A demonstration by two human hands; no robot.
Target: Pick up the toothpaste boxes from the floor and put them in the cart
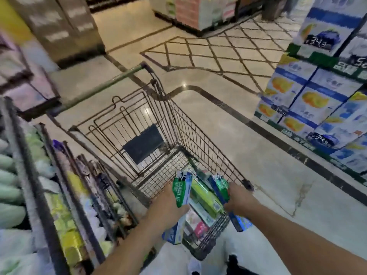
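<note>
Shop aisle: L hand (168, 210) & R hand (241, 199) each grip toothpaste box over cart (200, 135).

Rusty metal wire cart (190, 124), glossy printed cardboard toothpaste boxes (183, 192), polished stone floor (248, 147).

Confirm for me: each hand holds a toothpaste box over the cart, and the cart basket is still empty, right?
Not quite. In the head view, the left hand and right hand each hold a toothpaste box over the cart, but the basket already holds several boxes.
</note>
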